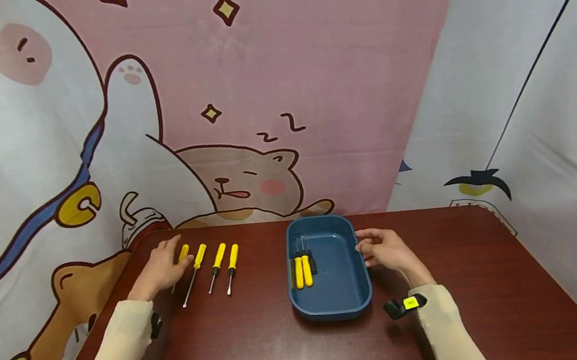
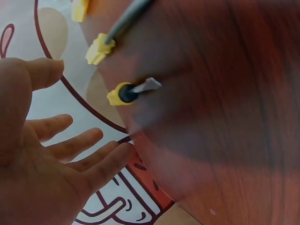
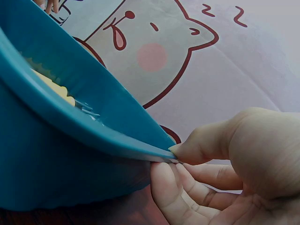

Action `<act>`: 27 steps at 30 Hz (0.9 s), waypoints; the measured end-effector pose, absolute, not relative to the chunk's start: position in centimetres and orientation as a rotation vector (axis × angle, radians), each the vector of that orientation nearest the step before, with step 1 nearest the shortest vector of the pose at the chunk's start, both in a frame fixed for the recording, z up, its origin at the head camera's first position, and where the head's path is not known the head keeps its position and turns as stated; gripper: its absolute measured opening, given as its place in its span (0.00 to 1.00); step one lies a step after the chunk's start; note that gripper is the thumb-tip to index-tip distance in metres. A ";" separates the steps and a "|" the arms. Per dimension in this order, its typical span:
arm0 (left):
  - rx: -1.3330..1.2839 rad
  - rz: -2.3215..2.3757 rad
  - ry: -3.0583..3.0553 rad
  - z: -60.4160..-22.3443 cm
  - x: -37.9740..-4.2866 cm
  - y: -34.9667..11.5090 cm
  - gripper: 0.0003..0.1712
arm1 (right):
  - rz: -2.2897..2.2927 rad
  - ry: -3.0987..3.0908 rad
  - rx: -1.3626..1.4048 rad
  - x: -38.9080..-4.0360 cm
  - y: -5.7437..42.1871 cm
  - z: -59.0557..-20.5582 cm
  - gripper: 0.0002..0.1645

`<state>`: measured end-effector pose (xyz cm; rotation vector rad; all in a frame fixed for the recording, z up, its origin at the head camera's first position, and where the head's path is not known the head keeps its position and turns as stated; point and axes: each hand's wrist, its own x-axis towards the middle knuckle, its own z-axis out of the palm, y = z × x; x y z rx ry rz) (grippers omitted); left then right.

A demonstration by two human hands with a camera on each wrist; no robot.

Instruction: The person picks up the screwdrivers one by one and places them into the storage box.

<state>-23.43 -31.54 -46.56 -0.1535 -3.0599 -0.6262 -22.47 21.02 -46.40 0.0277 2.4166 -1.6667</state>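
Note:
My left hand [image 1: 164, 268] hovers at the left end of a row of yellow-handled screwdrivers, fingers spread and nothing between them. Its thumb overlaps the leftmost screwdriver [image 1: 184, 252] in the head view, so part of that tool is hidden. Beside it lie another screwdriver [image 1: 200, 255] and two with black collars, a screwdriver [image 1: 219, 255] and the rightmost screwdriver [image 1: 233, 259]. My right hand [image 1: 386, 247] pinches the right rim of a blue plastic box [image 1: 339, 296] between thumb and fingers. Inside the box, along its left side, lie yellow-handled screwdrivers [image 1: 306, 270] and a black-handled one [image 1: 312, 263].
All of this stands on a dark reddish-brown wooden table [image 1: 232, 346]. A cartoon-printed cloth [image 1: 341, 79] hangs right behind its far edge. A small black device with a yellow label [image 1: 411, 302] is strapped to the right wrist.

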 end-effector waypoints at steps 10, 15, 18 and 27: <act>-0.170 -0.568 -3.103 -47.8 -24.5 -31.8 0.40 | -1.680 2.413 0.014 -22.3 21.0 -46.2 0.28; -0.165 -0.506 -3.127 -47.7 -24.8 -31.6 0.38 | -1.677 2.419 0.008 -22.2 21.1 -46.1 0.28; -0.146 -0.488 -3.145 -47.7 -25.0 -31.6 0.37 | -1.673 2.426 0.007 -22.2 21.1 -46.2 0.27; -0.042 -0.549 -3.189 -47.8 -25.8 -31.7 0.34 | -1.678 2.421 0.009 -22.1 20.9 -46.0 0.27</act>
